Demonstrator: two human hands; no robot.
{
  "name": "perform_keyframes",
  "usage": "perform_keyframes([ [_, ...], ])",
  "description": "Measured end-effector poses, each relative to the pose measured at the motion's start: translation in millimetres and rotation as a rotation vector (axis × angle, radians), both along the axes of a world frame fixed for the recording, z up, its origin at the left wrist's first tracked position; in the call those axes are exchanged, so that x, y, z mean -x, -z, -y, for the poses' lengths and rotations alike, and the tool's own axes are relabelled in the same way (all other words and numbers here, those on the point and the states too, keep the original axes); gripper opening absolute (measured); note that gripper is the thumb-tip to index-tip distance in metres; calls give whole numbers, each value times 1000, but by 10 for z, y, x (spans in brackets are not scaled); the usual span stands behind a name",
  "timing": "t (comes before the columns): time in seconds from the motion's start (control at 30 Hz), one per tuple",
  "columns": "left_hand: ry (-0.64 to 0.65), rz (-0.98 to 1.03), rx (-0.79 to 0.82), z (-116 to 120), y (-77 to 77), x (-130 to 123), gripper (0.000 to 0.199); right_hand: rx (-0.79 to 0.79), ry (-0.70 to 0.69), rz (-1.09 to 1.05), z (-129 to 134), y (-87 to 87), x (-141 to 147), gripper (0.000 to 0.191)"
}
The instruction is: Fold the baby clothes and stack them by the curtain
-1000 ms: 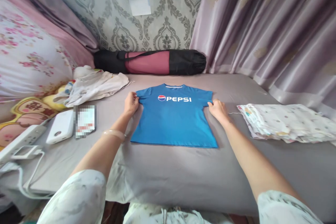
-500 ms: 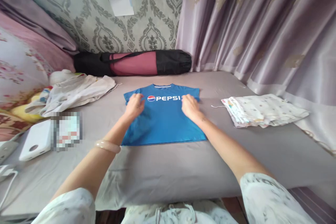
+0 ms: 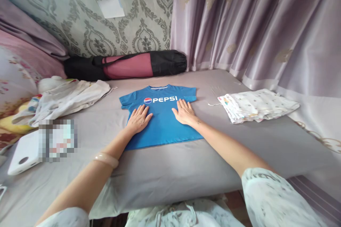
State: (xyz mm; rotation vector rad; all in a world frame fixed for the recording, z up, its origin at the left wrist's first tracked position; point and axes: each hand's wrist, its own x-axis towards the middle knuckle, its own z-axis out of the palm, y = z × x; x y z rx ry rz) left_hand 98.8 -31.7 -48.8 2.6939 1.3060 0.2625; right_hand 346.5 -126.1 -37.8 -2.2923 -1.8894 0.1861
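Note:
A blue T-shirt with a white PEPSI print and a round logo lies spread flat on the grey bed sheet, collar away from me. My left hand rests flat on the left side of its front, below the logo, fingers spread. On the right side of the front, my right hand also lies flat, palm down, its fingertips just under the end of the lettering. Neither hand grips the cloth. Both sleeves of the shirt stick out to the sides.
To the right lies a folded stack of white patterned cloth. At the left are a crumpled off-white garment, a white power bank and a blurred-out item. A black and pink rolled bag lies along the wall.
Both hands have come down from the shirt's upper sides onto its front, nearer each other and me, with fingers now stretched out flat. The view has shifted slightly right.

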Motion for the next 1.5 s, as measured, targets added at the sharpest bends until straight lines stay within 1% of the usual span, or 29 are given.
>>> perform_keyframes([
  [0.1, -24, -26, 0, -12, -7, 154, 63, -19, 47, 47, 88, 18, -182, 72],
  [0.2, -38, -95, 15, -8, -36, 208, 65, -34, 42, 83, 145, 35, -264, 70],
  [0.33, -50, -198, 43, 18, -150, 158, 65, 4, 40, 118, 144, -31, -249, 68],
  [0.43, -48, -225, 73, 124, -258, 29, 65, -16, -22, 165, 107, -133, -174, 64],
  [0.47, -10, -212, 68, 186, -285, -31, 65, -29, -62, 165, 95, -159, -139, 63],
  [0.53, 107, -174, 73, 339, -315, -154, 67, -15, -137, 121, 87, -181, -65, 62],
  [0.63, 191, -147, 110, 574, -301, -270, 69, 64, -190, 49, 146, -149, 27, 64],
  [0.7, 205, -136, 114, 692, -270, -263, 70, 68, -213, 47, 242, -121, 61, 63],
  [0.77, 210, -130, 115, 774, -242, -201, 72, 62, -245, 51, 369, -113, 81, 63],
  [0.87, 260, -127, 123, 868, -228, -85, 71, 84, -306, 32, 577, -149, 114, 64],
  [1.0, 362, -136, 98, 1040, -268, 10, 60, 107, -423, -2, 832, -233, 182, 59],
  [1.1, 445, -143, 61, 1202, -305, 65, 58, 100, -524, 0, 1011, -282, 242, 55],
  [1.17, 475, -130, 29, 1306, -311, 112, 59, 89, -567, 10, 1126, -302, 278, 55],
  [1.27, 496, -116, -4, 1451, -300, 191, 60, 83, -595, 16, 1286, -321, 329, 56],
  [1.37, 507, -116, -3, 1589, -312, 251, 61, 92, -596, 8, 1423, -354, 387, 57],
  [1.43, 511, -113, 8, 1662, -357, 272, 63, 102, -591, 2, 1480, -397, 428, 59],
  [1.5, 529, -105, 29, 1678, -428, 277, 62, 115, -587, -13, 1481, -452, 455, 60],
])
